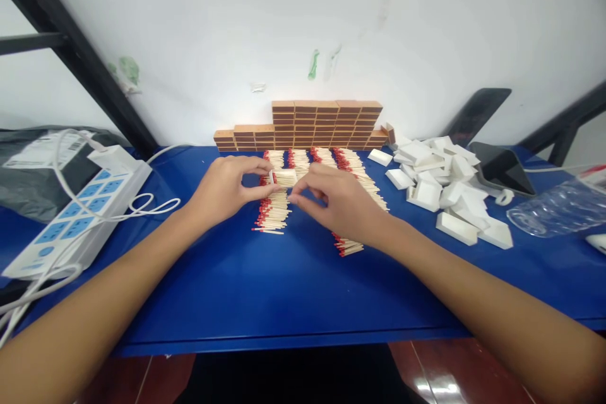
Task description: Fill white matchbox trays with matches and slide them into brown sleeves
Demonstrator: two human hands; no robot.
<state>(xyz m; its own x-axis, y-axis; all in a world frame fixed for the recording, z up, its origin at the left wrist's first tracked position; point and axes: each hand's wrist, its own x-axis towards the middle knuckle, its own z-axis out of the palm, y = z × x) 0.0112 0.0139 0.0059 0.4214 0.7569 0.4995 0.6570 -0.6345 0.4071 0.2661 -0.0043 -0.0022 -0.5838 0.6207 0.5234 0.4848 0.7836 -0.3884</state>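
Observation:
A small white matchbox tray (283,178) filled with matches is pinched between the thumb and fingers of my left hand (226,186). It is held above the rows of matches. My right hand (338,199) is at the tray's right end with its fingers curled and the thumb near the index finger. Whether something small sits between those fingertips is hidden. Beneath and behind my hands lie several rows of loose red-tipped matches (273,214), heads to the left. My right hand covers part of the rows on the right (348,245).
Brown matchboxes (326,126) are stacked against the wall. White trays (440,170) lie heaped at right, beside a dark phone-like device (504,170) and a clear plastic bottle (558,208). At left are a power strip (80,214) with white cables and a dark plastic bag (28,170).

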